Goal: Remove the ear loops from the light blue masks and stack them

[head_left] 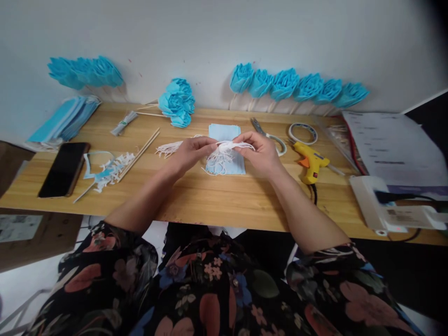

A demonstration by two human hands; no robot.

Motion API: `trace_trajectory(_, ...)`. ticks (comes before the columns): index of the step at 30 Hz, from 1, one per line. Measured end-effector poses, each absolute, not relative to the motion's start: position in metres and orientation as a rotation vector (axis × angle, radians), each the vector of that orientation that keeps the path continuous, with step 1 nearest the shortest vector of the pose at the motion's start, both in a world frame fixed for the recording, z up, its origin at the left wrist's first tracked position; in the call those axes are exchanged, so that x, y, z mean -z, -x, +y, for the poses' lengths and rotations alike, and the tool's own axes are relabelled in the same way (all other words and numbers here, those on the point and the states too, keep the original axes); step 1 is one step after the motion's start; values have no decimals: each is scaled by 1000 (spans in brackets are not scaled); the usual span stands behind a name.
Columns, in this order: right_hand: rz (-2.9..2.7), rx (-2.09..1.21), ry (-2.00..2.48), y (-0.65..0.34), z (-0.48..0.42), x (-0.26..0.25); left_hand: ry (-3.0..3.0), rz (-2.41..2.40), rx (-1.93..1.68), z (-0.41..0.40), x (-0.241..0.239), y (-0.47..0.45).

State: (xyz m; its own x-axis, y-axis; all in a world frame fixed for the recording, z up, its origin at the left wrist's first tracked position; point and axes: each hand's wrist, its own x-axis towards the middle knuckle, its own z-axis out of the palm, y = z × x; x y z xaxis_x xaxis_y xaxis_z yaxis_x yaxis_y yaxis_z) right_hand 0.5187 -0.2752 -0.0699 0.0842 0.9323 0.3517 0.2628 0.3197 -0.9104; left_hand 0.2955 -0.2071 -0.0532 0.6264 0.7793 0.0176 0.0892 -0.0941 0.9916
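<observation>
White cords (226, 156) are at the centre of a wooden table (210, 198), held above pale blue sheets (226, 132); take the cords as the clock's middle, with the wall at twelve. The left hand (193, 151) pinches them from nine o'clock, the right hand (259, 151) from three, thumbs and fingers closed on the bundle; loose ends droop over the sheets. More cords (168, 149) lie just past the left hand. Between two and three o'clock are scissors (280, 143), partly behind the right hand, then a tape roll (316, 136); at three, a yellow glue gun (313, 163). Toward nine lie thin sticks (142, 151), a fringed strip (108, 170) and a phone (63, 170). Blue flowers cluster (177, 102) between ten and eleven, lean on the wall (210, 42) at ten, and line it from about one to two.
</observation>
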Motion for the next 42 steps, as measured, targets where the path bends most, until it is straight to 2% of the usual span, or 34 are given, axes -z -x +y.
trace_trajectory(5, -1647, -631, 1002, -521, -275, 68, -1593, 727, -651, -207, 53, -296)
trace_trajectory(9, -1704, -590, 1075, -525, -277, 62, -1633, 790, -739, -205, 51, -295)
trace_trajectory(15, -1594, -797, 1180, -533, -285, 52, -1652, 800, -769, -203, 48, -293)
trace_trajectory(25, -1709, -758, 1284, -526, -267, 51, -1774, 795, -775, -203, 50, -299)
trace_trajectory(32, -1712, -961, 1300, -511, -244, 39, -1909, 871, -835, -196, 38, -293)
trace_trajectory(37, -1808, -669, 1332, -497, -215, 34, -2107, 1060, -855, -166, 20, -250)
trace_trajectory(42, -2002, -445, 1369, -467, -186, 42, -2267, 1199, -762, -141, 32, -204)
